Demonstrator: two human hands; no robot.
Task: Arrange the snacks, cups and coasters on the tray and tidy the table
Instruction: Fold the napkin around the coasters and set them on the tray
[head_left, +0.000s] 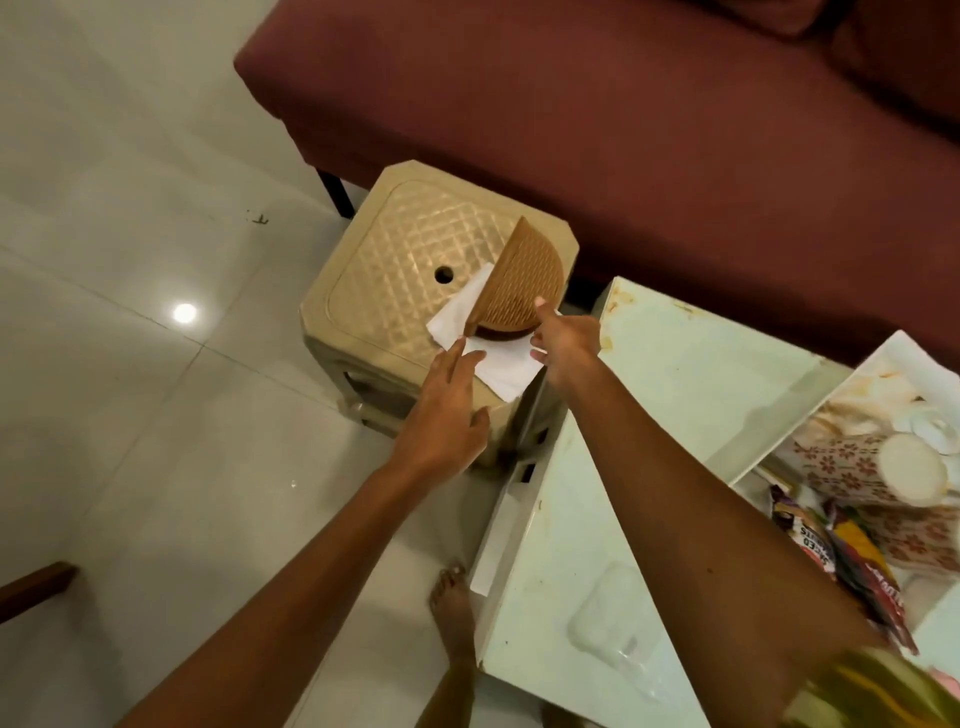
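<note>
A brown half-round napkin holder (524, 280) stands on a beige plastic stool (405, 260), with white napkins (506, 366) spread out beneath it. My right hand (566, 343) holds the holder at its near edge, thumb pressed on its ribbed face. My left hand (441, 421) lies with straight fingers on the near napkin. At the right, a white tray (883, 358) sits on the glass-topped table (675, 389). It carries a floral cup (857, 467) lying on its side and snack packets (857, 561).
A maroon sofa (623, 104) runs along the back, close behind the stool and table. The stool stands at the table's left corner on a pale tiled floor. My bare foot (452, 608) is beside the table edge. A wooden piece (31, 587) shows at the lower left.
</note>
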